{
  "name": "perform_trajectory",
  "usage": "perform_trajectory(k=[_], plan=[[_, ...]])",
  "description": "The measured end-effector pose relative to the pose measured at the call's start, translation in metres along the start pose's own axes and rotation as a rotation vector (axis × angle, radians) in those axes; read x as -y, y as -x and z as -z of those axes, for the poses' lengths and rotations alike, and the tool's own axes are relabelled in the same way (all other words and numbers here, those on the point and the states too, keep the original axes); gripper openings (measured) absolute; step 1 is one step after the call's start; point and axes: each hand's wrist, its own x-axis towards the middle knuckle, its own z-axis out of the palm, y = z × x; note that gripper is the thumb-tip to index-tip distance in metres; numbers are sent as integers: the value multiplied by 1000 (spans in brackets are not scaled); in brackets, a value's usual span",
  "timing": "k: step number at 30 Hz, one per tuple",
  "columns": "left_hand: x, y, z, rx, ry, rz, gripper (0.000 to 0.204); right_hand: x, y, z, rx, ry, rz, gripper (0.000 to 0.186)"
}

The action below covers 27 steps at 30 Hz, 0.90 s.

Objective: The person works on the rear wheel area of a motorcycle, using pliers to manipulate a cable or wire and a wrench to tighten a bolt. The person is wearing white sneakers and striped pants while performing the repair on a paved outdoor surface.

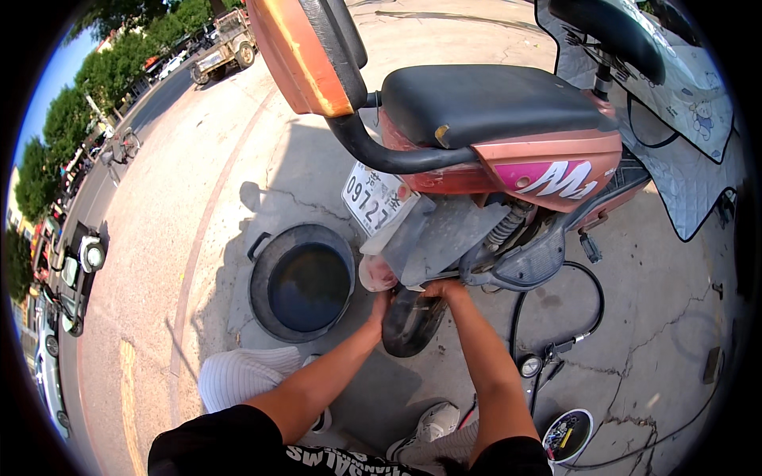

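My left hand (381, 307) and my right hand (443, 292) grip a black rubber tyre (413, 335) under the rear of a pink electric scooter (548, 174), one hand on either side. Their fingertips are partly hidden by the tyre and mudguard. Just above my hands are the grey mudguard (444, 246), a round faded reflector (377, 272) and a white number plate (367, 198). A spring shock absorber (506, 224) shows to the right. Left of my hands, a large black basin (262, 305) of dark water stands on the concrete.
A black hose (587, 325) with a pressure gauge (530, 365) lies at the right, near a white bucket of small tools (567, 436). A quilted cover (675, 198) hangs from the scooter's front. Parked scooters (87, 270), a cargo vehicle (226, 59) and trees line the street at left.
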Motion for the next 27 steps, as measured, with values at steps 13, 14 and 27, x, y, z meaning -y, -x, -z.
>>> perform_trajectory(k=[13, 14, 27], plan=[[-9, 6, -22, -34, 85, 85, 47, 27, 38, 9, -259, -284, 43, 43], [-7, 1, -5, 14, 60, 76, 51, 30, 33, 3, -239, -304, 52, 39], [-22, -30, 14, 55, 135, 189, 47, -7, -12, -45, -420, -141, 31, 43]])
